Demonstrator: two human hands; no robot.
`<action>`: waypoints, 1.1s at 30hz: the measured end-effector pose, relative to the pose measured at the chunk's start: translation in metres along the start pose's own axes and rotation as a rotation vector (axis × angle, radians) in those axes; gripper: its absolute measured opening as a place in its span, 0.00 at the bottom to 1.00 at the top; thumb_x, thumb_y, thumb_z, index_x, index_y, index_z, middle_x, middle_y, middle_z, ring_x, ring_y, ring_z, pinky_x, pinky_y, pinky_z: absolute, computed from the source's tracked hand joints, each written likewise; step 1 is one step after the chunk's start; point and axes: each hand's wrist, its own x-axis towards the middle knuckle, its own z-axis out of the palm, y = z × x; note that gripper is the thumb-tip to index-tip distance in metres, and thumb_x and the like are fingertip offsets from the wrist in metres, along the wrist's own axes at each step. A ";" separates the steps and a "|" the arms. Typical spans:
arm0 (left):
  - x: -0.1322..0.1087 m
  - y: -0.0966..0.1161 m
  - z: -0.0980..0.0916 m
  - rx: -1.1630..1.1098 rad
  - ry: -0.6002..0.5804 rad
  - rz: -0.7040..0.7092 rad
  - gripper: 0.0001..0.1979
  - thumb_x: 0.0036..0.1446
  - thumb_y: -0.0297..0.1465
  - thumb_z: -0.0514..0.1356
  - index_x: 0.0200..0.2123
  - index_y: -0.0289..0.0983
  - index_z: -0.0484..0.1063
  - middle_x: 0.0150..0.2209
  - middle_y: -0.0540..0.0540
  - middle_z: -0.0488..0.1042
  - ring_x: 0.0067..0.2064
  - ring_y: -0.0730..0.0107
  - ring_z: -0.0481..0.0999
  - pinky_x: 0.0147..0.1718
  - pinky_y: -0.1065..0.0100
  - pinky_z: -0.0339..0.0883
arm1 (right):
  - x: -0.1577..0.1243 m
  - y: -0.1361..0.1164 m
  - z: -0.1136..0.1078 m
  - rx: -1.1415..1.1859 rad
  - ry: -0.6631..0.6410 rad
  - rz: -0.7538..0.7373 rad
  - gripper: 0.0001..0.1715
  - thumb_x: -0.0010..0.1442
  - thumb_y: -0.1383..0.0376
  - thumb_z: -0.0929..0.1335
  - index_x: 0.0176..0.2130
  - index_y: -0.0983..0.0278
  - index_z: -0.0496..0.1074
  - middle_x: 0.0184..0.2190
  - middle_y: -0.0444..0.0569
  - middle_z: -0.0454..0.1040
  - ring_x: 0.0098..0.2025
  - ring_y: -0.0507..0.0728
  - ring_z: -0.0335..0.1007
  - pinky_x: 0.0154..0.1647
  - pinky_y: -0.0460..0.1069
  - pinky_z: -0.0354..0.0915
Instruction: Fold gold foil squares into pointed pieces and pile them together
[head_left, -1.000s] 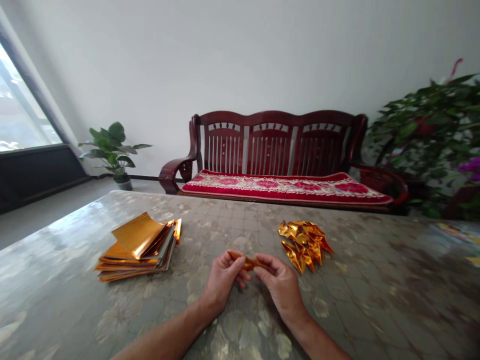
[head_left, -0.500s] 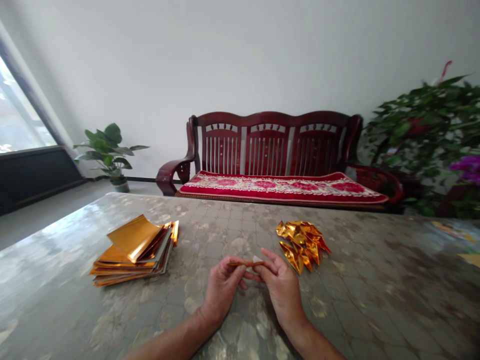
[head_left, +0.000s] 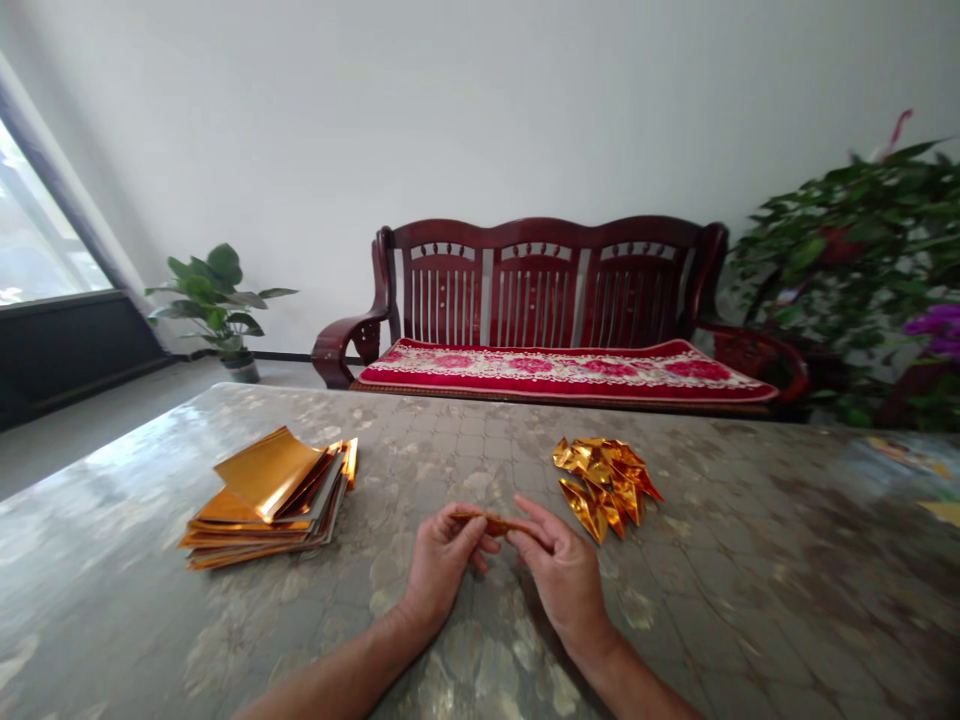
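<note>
Both my hands meet over the middle of the table (head_left: 750, 600), pinching a small folded piece of gold foil paper (head_left: 491, 522). My left hand (head_left: 442, 562) grips its left end with fingers closed. My right hand (head_left: 562, 572) holds its right end between thumb and fingers. A stack of flat gold foil sheets (head_left: 270, 495) lies to the left, its top sheet curled up. A heap of folded gold pieces (head_left: 606, 484) sits just beyond my right hand.
The table has a glossy mottled grey-green top. Behind it stands a dark red wooden bench (head_left: 555, 310) with a red cushion. A potted plant (head_left: 217, 300) stands on the floor at the left, and a large leafy plant (head_left: 862, 270) at the right.
The hands have stayed in place, working the folded foil piece between the fingers; its white underside showed briefly and is hidden now. The view has shifted slightly.
</note>
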 end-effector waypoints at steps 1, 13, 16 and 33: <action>0.001 -0.001 0.000 -0.016 -0.008 -0.019 0.17 0.50 0.42 0.67 0.32 0.33 0.75 0.27 0.44 0.81 0.24 0.69 0.78 0.18 0.75 0.69 | 0.000 -0.001 -0.001 -0.023 -0.005 -0.016 0.25 0.54 0.60 0.71 0.50 0.65 0.76 0.36 0.51 0.82 0.36 0.59 0.79 0.40 0.52 0.74; 0.001 0.003 0.006 -0.017 0.008 -0.077 0.16 0.39 0.38 0.73 0.27 0.33 0.75 0.20 0.50 0.76 0.19 0.73 0.73 0.16 0.76 0.67 | 0.000 -0.009 -0.001 -0.072 -0.004 -0.089 0.22 0.53 0.61 0.72 0.48 0.64 0.77 0.33 0.50 0.82 0.35 0.60 0.79 0.41 0.51 0.73; 0.002 0.004 0.004 0.021 0.010 -0.040 0.14 0.41 0.36 0.72 0.26 0.34 0.75 0.19 0.51 0.75 0.20 0.73 0.73 0.18 0.75 0.67 | 0.001 -0.007 -0.002 -0.063 -0.001 -0.088 0.25 0.53 0.60 0.72 0.50 0.65 0.75 0.33 0.50 0.82 0.33 0.58 0.78 0.37 0.50 0.72; 0.003 -0.001 0.000 0.079 -0.030 0.002 0.11 0.42 0.28 0.68 0.30 0.36 0.69 0.19 0.56 0.71 0.19 0.77 0.68 0.19 0.76 0.61 | 0.009 -0.007 -0.012 -0.190 -0.103 -0.178 0.13 0.54 0.61 0.69 0.39 0.62 0.79 0.27 0.46 0.79 0.29 0.55 0.73 0.34 0.47 0.68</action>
